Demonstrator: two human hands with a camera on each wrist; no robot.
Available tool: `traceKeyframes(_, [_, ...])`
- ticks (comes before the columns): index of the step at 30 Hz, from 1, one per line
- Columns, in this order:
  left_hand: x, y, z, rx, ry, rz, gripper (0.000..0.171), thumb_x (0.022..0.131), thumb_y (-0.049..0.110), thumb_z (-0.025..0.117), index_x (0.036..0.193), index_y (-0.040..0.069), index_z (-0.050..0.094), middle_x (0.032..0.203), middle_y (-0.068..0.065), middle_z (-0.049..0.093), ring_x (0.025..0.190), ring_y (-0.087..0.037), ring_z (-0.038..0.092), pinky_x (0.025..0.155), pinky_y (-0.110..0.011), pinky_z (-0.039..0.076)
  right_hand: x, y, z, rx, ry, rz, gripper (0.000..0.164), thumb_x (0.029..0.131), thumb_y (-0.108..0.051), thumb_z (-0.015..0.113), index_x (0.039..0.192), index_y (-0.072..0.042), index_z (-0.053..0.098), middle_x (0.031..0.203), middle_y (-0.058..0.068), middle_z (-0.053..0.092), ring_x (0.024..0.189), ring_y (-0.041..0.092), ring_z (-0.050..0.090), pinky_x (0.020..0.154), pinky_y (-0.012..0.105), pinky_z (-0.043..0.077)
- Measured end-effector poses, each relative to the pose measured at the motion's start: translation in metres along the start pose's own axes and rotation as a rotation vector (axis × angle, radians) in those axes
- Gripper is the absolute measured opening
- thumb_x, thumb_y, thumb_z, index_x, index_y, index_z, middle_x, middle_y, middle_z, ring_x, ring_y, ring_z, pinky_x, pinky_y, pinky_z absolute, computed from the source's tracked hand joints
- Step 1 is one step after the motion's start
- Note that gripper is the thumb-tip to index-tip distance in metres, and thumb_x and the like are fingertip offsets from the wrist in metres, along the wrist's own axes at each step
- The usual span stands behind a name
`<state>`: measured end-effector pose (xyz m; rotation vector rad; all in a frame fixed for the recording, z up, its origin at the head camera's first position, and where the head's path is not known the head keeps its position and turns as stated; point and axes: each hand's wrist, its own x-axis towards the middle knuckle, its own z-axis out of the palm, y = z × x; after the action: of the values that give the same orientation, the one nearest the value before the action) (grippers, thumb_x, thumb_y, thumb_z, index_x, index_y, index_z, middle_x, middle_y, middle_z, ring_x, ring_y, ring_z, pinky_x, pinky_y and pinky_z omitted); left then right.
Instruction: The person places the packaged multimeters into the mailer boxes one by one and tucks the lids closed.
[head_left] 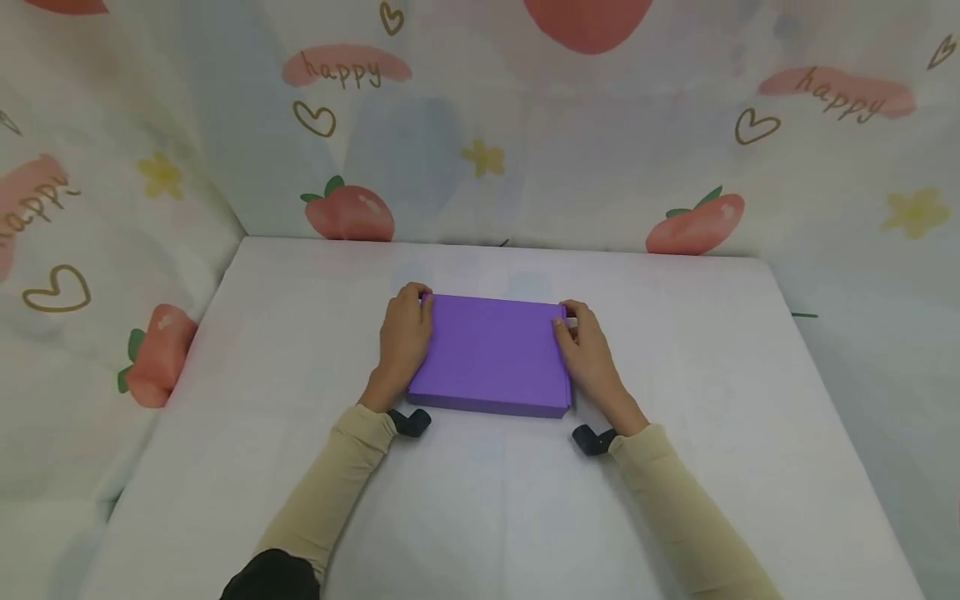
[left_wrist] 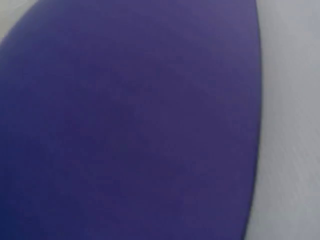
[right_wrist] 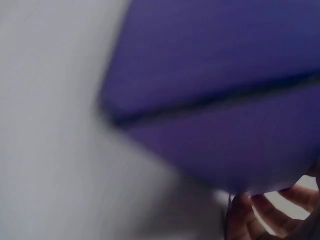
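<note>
A flat purple box (head_left: 491,354) is held level at the middle of the white table, between both hands. My left hand (head_left: 403,333) grips its left side near the far corner, the fingers partly hidden behind the edge. On the opposite side my right hand (head_left: 591,357) grips the right edge, its thumb at the top rim and the fingers curled round the side. The right wrist view shows fingertips (right_wrist: 275,212) touching the box's side wall (right_wrist: 225,142). Purple surface (left_wrist: 135,120) fills most of the left wrist view, where the left hand cannot be seen.
A white-covered table (head_left: 480,508) surrounds the box. Behind it hangs a printed curtain (head_left: 570,150) with peaches, hearts and the word "happy"; the cloth also runs down the left and right sides. Black wrist mounts (head_left: 592,439) stick out at both cuffs.
</note>
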<state>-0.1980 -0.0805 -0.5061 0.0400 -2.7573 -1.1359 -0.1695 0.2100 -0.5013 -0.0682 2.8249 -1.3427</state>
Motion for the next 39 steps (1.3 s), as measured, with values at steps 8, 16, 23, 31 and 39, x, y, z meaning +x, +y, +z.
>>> traceKeyframes(8, [-0.003,0.002,-0.003,-0.01,-0.003,0.018,0.03,0.112,0.025,0.047,0.127,0.004,0.061,0.123,-0.015,0.068,0.109,-0.032,0.066,0.088,-0.049,0.055,-0.002,-0.004,-0.002,0.031,-0.026,0.068,0.053,0.112,-0.029,0.045,0.154,0.001,0.036,0.154,0.027,0.046,0.131,0.046,0.058,0.108,0.058,0.05])
traceKeyframes(16, [-0.028,-0.001,-0.026,-0.105,-0.192,-0.09,0.057,0.108,0.028,0.054,0.156,0.001,0.04,0.147,-0.022,0.056,0.125,-0.036,0.063,0.101,-0.05,0.054,-0.028,-0.011,-0.017,0.027,-0.163,0.186,0.069,0.108,-0.033,0.054,0.162,0.0,0.024,0.157,0.028,0.044,0.138,0.046,0.053,0.112,0.059,0.047])
traceKeyframes(23, [-0.057,-0.004,-0.05,-0.205,-0.448,-0.223,0.097,0.097,0.024,0.075,0.166,0.002,0.011,0.159,-0.025,0.041,0.138,-0.041,0.054,0.112,-0.055,0.048,-0.068,-0.009,-0.034,0.117,-0.268,0.212,0.075,0.102,-0.029,0.067,0.162,-0.005,0.028,0.159,0.025,0.044,0.14,0.043,0.051,0.111,0.057,0.047])
traceKeyframes(31, [-0.088,0.003,-0.053,-0.217,-0.485,-0.211,0.097,0.093,0.013,0.079,0.163,-0.006,0.016,0.15,-0.03,0.043,0.133,-0.042,0.051,0.115,-0.056,0.043,-0.088,-0.013,-0.031,0.177,-0.257,0.212,0.067,0.102,-0.024,0.068,0.158,-0.004,0.038,0.16,0.023,0.044,0.142,0.044,0.05,0.111,0.059,0.047])
traceKeyframes(39, [-0.091,0.01,-0.047,-0.164,-0.434,-0.183,0.094,0.093,0.011,0.078,0.164,-0.004,0.018,0.151,-0.028,0.043,0.129,-0.041,0.055,0.109,-0.053,0.048,-0.093,-0.02,-0.024,0.121,-0.206,0.188,0.061,0.105,-0.012,0.06,0.157,0.002,0.033,0.162,0.028,0.038,0.146,0.047,0.044,0.12,0.057,0.04])
